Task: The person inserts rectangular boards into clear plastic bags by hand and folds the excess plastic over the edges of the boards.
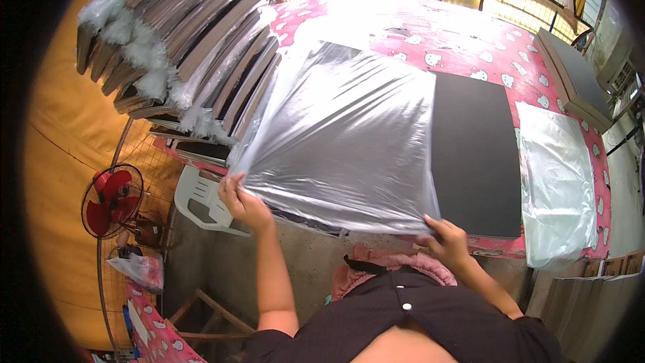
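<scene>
Left hand [246,204] and right hand [450,240] pinch the clear plastic [349,144] at 2 near corners, fingers closed — looks light, limp, slippery, tearable — corners hold best.

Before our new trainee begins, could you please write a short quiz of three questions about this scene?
1. True or false: only the left hand holds the clear film.
2. The stack of plastic-wrapped panels is at the picture's: A, left; B, centre; C, right.
3. Fill in: the fan blades are coloured ____.

Key: 1. False; the right hand holds it too. 2. A. 3. Red.
</scene>
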Demonstrator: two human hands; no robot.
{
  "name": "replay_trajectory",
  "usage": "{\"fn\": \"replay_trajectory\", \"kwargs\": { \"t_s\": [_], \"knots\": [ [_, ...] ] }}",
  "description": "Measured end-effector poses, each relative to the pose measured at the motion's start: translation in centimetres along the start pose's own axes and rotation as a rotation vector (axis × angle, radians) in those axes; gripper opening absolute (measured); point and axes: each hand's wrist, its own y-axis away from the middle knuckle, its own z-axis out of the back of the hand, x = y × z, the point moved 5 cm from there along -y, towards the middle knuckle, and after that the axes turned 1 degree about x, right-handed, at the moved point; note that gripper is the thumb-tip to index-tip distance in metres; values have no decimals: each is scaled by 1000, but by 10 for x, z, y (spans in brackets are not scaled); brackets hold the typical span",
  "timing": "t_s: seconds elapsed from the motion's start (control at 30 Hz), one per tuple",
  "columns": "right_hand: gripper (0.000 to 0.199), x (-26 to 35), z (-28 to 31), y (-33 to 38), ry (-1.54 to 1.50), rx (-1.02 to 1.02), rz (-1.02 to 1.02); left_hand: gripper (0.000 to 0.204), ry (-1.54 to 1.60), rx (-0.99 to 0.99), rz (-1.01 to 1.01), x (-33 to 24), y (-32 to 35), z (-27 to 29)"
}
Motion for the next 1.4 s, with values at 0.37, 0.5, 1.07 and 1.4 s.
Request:
{"fn": "replay_trajectory", "kwargs": {
  "t_s": [0.37, 0.5, 1.07, 1.4],
  "knots": [
    [29, 27, -137, -80, 191, 155, 26, 48, -292, 537, -145, 104, 8, -23],
    [37, 41, -170, -75, 186, 469, -67, 55, -574, 1064, -231, 59, 77, -10],
    [25, -133, 234, 202, 563, -707, -721, 47, 176, 1185, -373, -156, 149, -86],
    [15, -250, 325, 232, 232, -586, -502, 52, 481, 1713, -659, -387, 357, -121]
  ]
}}
